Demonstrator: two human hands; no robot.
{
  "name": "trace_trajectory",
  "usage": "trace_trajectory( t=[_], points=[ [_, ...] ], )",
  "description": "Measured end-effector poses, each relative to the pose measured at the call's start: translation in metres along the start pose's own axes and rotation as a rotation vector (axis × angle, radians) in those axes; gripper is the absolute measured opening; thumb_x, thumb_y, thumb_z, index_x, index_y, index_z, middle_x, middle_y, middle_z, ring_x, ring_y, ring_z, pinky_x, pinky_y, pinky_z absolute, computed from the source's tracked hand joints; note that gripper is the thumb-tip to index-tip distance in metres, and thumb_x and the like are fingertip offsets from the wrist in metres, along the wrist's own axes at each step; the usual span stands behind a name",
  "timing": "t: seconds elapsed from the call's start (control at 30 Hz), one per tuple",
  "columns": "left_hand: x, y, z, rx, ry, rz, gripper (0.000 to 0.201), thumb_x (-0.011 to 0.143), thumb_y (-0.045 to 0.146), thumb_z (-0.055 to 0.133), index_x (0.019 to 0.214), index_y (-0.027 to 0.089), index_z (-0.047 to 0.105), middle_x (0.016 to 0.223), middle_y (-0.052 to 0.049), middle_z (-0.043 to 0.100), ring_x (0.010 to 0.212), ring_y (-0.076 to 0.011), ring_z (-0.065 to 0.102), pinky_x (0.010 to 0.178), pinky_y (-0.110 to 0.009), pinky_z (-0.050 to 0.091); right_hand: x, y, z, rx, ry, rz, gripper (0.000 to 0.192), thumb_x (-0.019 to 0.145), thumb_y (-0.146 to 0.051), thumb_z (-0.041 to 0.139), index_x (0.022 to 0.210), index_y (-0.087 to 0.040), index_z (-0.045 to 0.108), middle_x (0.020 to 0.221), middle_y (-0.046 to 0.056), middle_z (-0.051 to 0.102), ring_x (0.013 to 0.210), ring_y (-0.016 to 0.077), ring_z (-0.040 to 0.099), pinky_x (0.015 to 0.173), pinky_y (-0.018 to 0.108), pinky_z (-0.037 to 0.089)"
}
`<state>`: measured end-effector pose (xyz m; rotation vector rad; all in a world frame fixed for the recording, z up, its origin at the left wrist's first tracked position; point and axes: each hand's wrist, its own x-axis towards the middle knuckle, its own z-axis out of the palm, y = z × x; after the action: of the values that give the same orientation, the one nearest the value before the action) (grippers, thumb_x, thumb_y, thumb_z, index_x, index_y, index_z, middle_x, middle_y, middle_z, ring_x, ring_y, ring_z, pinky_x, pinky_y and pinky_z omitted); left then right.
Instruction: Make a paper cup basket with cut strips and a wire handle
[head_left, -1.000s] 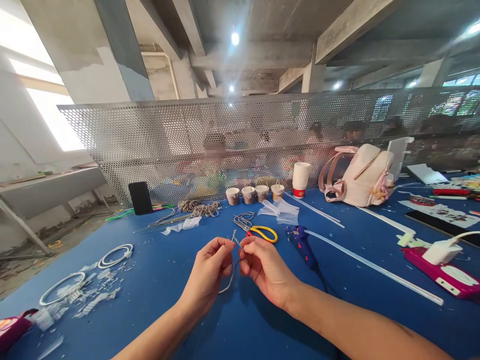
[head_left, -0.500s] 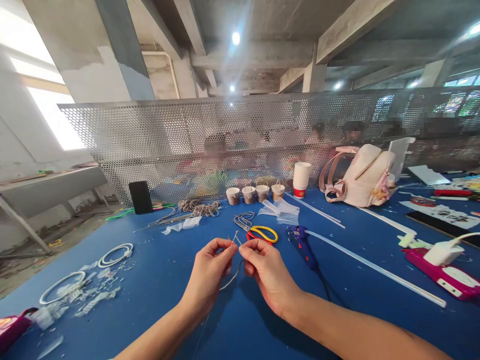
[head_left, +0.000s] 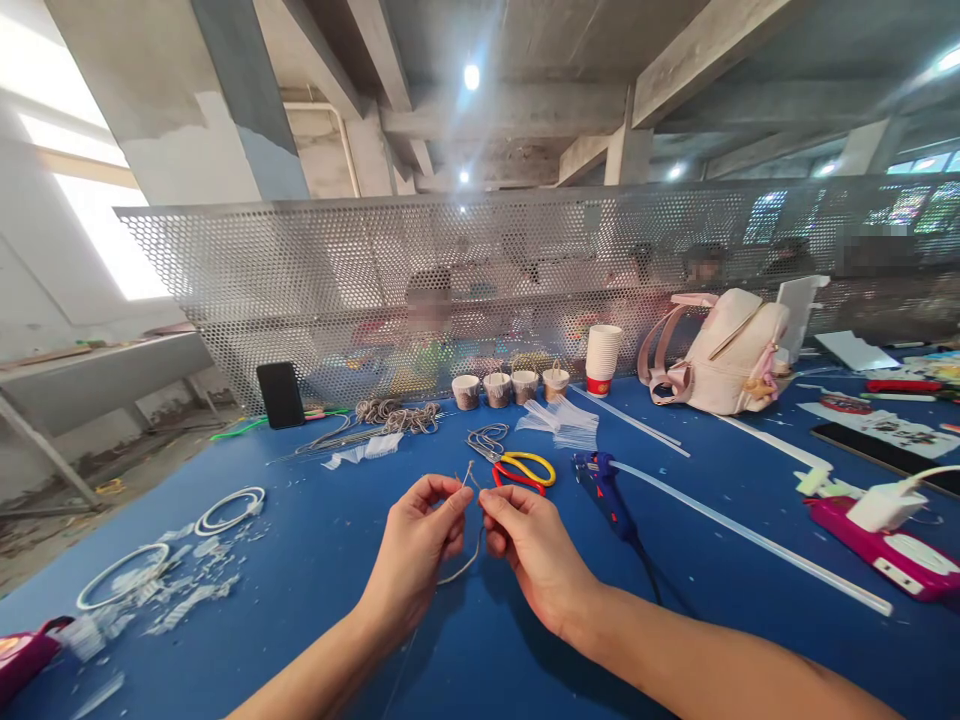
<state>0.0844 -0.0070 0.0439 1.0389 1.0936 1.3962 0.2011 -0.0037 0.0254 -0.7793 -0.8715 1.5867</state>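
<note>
A thin grey-beige cord [head_left: 469, 571] is pinched between my two hands over the blue table, its loop hanging below the fingers. My left hand [head_left: 426, 525] closes thumb and forefinger on one part of it, and a short end pokes up above. Close beside, my right hand [head_left: 529, 535] pinches the other part, its remaining fingers curled. Just beyond the fingertips lie scissors [head_left: 532, 466] with yellow and red handles. To their right is a blue glue gun [head_left: 609, 495] with a long clear glue stick in its back.
Several small cord-wrapped cups [head_left: 498, 391] stand along the perforated metal screen [head_left: 315, 270], near stacked paper cups [head_left: 604, 352] and a pink backpack [head_left: 739, 350]. Bundled cord [head_left: 401, 412] and a black phone [head_left: 280, 394] sit back left. White rings [head_left: 124, 575] with plastic scraps lie left; a magenta power strip [head_left: 889, 550] is right.
Both hands stay almost in place with the cord pinched. The short cord ends above the fingertips have drawn slightly closer together, and the hanging loop has shifted a little.
</note>
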Motion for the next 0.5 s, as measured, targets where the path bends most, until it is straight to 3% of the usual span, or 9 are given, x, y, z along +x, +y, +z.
trace_trajectory(
  t=[0.5],
  points=[
    [0.0021,-0.0007,-0.0031,0.003,-0.034,-0.023,0.035,0.059,0.042,0.078,0.066,0.014,0.059,0.043,0.006,0.051,0.033,-0.003,0.04,0.036,-0.015,0.028,0.0044,0.002,-0.0024,-0.04,-0.003,0.019,0.035,0.063,-0.046,0.074,0.059,-0.016,0.058,0.054,-0.005,0.051,0.045,0.0054,0.038,0.049,0.023,0.028]
  ],
)
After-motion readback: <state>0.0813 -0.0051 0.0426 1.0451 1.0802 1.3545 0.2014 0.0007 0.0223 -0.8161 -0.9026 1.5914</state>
